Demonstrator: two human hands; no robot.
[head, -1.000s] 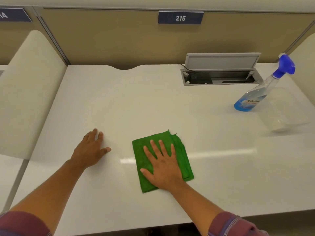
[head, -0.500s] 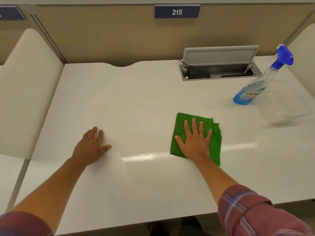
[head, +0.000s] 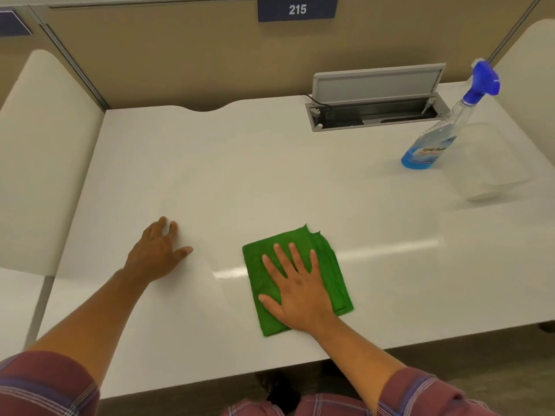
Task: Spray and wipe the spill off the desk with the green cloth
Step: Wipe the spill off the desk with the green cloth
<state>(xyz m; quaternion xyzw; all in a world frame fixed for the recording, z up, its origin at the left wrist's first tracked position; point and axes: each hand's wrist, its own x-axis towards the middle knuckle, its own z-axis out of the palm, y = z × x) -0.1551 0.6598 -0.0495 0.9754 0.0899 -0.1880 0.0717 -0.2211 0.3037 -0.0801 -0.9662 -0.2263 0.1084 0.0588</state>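
The folded green cloth (head: 327, 265) lies flat on the white desk (head: 240, 163), near its front edge and right of centre. My right hand (head: 295, 291) presses down on the cloth with fingers spread and palm flat. My left hand (head: 157, 253) rests flat on the bare desk to the left of the cloth, holding nothing. The spray bottle (head: 435, 139), clear with blue liquid and a blue trigger head, stands at the back right, away from both hands. No spill shows on the surface.
A clear plastic container (head: 486, 163) sits just right of the bottle. An open cable hatch (head: 375, 112) with its grey lid raised is set into the desk's back. Cream side dividers flank the desk; a sign reading 215 (head: 297, 9) hangs on the back panel.
My right hand has slid the cloth back toward the front edge and to the left, after a sweep out to the right. My left hand stays planted.
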